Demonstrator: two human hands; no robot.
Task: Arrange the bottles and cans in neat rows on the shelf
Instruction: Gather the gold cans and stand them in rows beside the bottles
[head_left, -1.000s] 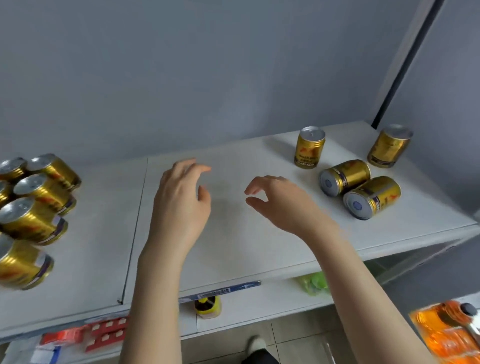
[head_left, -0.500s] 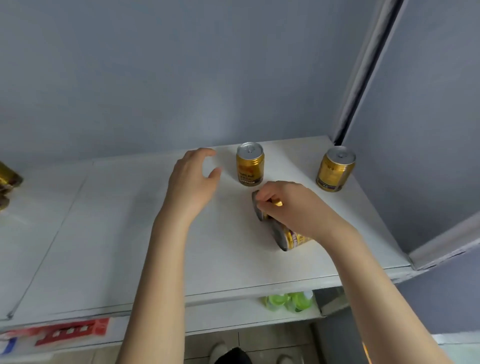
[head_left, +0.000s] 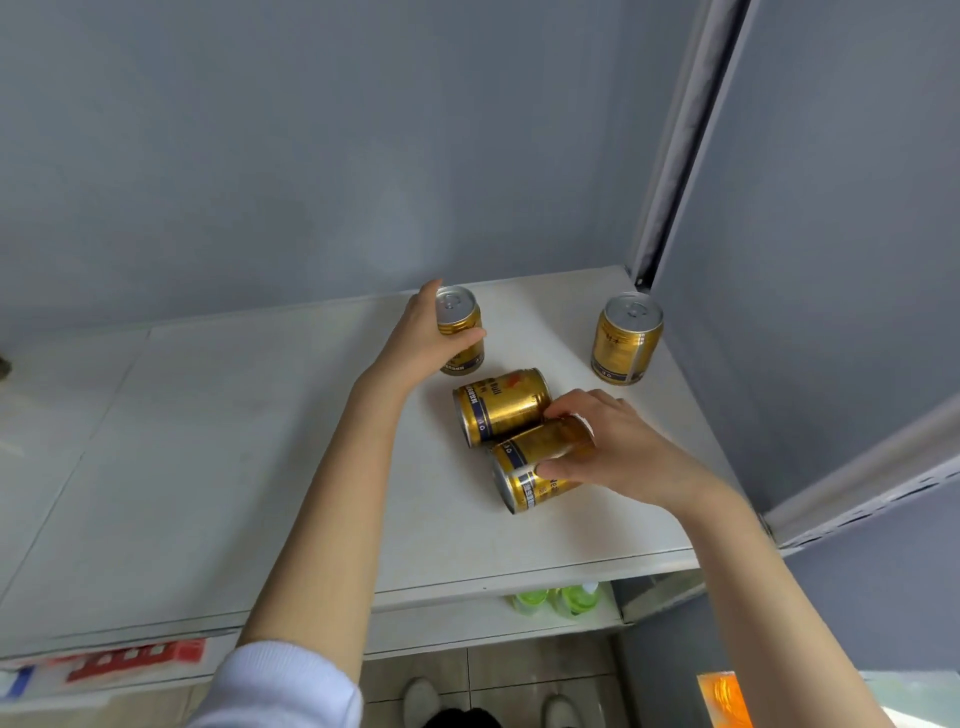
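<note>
Cans, glossy gold cylinders: upright can (head_left: 460, 332) in left hand (head_left: 421, 343) grip, toppled can (head_left: 535, 467) in right hand (head_left: 618, 452).

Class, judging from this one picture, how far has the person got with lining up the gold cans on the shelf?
Done: nothing yet. In hand: left hand wraps one upright can; right hand grips a lying can. Left: the second lying can and the corner can.

Soft even light, faint shadows, wide-angle bending and blur at edges
</note>
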